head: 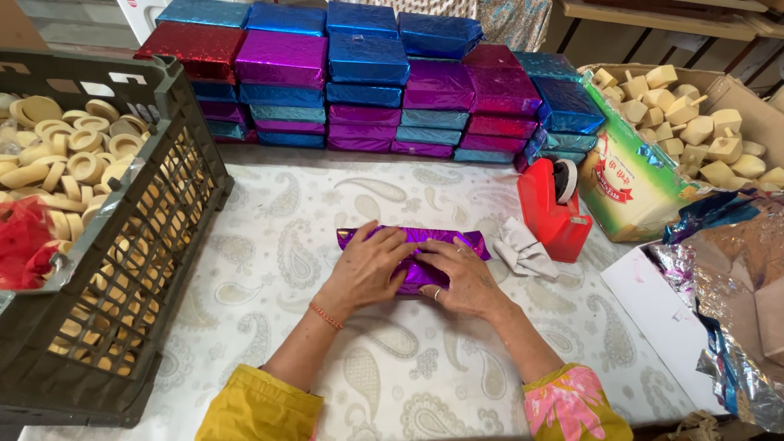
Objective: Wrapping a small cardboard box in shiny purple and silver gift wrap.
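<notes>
At the centre of the paisley tablecloth (269,245), your left hand (369,265) and right hand (464,278) lie flat, fingers spread and pressing, not clenched, on the purple foil packet (412,238). The foil is already folded around its contents, and no tape shows on it. Just right of the packet lie a crumpled cloth (523,251) and the red tape dispenser (554,208). Behind stands a stack of finished foil-wrapped blocks (367,77). A crate of round pieces (163,220) at left and a box of blocks (694,122) at right hold unwrapped stock.
</notes>
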